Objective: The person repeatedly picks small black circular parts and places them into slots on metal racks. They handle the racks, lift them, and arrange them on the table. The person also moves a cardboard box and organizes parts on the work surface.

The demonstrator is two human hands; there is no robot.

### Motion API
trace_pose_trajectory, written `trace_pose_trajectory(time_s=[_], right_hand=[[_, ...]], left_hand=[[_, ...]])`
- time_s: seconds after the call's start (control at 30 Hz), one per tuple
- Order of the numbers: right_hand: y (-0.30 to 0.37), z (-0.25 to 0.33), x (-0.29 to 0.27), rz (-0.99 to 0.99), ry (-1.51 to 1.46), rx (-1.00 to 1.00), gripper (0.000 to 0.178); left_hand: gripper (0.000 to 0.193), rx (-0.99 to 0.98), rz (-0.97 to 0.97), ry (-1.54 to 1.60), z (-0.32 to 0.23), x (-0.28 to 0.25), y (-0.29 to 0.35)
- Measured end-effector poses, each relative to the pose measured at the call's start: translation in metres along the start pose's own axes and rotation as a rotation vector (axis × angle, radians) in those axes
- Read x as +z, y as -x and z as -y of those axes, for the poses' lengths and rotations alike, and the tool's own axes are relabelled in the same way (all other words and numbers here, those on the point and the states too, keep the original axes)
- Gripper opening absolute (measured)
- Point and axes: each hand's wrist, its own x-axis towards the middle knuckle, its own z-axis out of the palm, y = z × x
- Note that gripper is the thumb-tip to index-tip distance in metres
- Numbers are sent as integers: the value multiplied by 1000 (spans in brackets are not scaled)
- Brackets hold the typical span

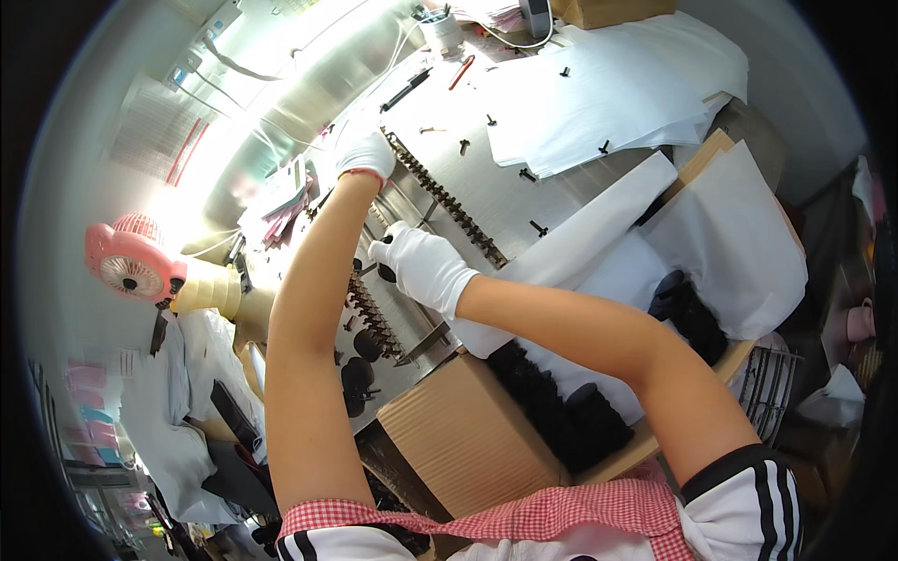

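Note:
My left hand (pixel 365 152), in a white glove, is at the far end of a metal rack (pixel 404 201); glare washes out its fingers. Nearer to me, my white-gloved right hand (pixel 426 266) is closed over the middle of the rack. A small black part (pixel 386 272) shows at its fingers. Along the rack's right side runs a row of small dark parts (pixel 444 194), packed close like teeth. A similar row (pixel 372 313) lines the left side, partly hidden by my left arm. Round black pieces (pixel 357 374) lie beside its near end.
Loose small black parts (pixel 464 147) are scattered on the metal table, near white sheets (pixel 589 122). A black pen (pixel 406 89) and an orange pen (pixel 461 73) lie farther back. Close to me stands a cardboard box (pixel 472 425), with black fuzzy pieces (pixel 599 425) beside it. A pink fan (pixel 131 260) is at left.

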Motion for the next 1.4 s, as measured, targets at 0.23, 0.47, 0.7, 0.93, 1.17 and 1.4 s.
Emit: trace_pose_trajectory(time_s=[0.23,0.47,0.7,0.93,1.17,1.4], right_hand=[[-9,4,-27,-302,-394,214,44],[47,16,-74,-386,-201,-179,51],[154,21,-106,-242,-367,-113,63],[227,16,-140,-136,-114,-120,61],[247,-8,-170,213,-1110,252,66],[195,15,-160,-395,-1135,162,17]], left_hand=[[25,-234,108,497,43,-40,53],[28,-259,116,1454,-20,-96,196],[36,-300,325,1685,-96,-129,283],[73,-378,500,2035,-166,-119,336],[55,-515,673,2213,-187,-136,370],[55,-514,642,2158,-183,-147,399]])
